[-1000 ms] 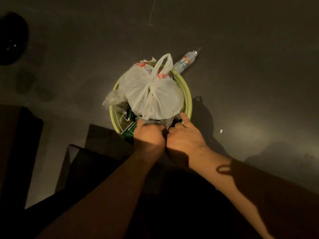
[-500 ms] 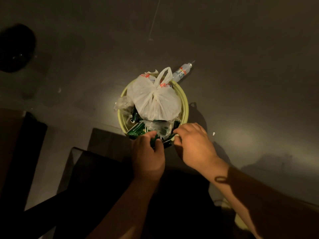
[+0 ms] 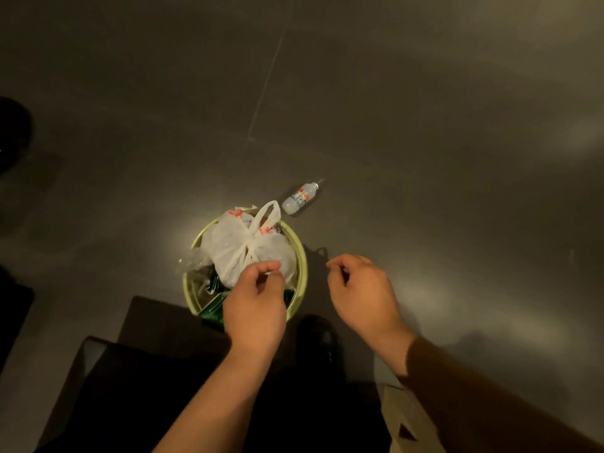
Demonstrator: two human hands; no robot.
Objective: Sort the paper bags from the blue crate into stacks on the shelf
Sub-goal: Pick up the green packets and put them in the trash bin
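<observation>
Head camera looks steeply down onto a dim grey floor [image 3: 408, 132], crossed by one thin pale line running up and away. Along the bottom edge sit dark flat shapes, too shadowed to name, and a tan cardboard corner [image 3: 407, 423] shows at the lower right. No blue crate, paper bags or shelf can be seen anywhere here.

Near the middle of the floor stands a round yellow-green bin [image 3: 302, 273], seen from above and stuffed full. On top of its contents sits a white plastic bag [image 3: 238, 253] knotted shut, its loop handles sticking up toward the far rim and red print showing on it. Clear crumpled plastic and green packets [image 3: 212, 308] fill the near and left part of the bin beneath the bag.

Over the near rim hangs the left hand [image 3: 255, 305], fingers curled, thumb and forefinger pinched together on something small and pale at the bag's edge; what it is cannot be made out. Just right of the bin, above bare floor, hangs the right hand [image 3: 362, 289], fingers loosely curled and holding nothing.

Beyond the bin, a little apart from its far right side, a small plastic bottle [image 3: 299, 199] lies on its side.
</observation>
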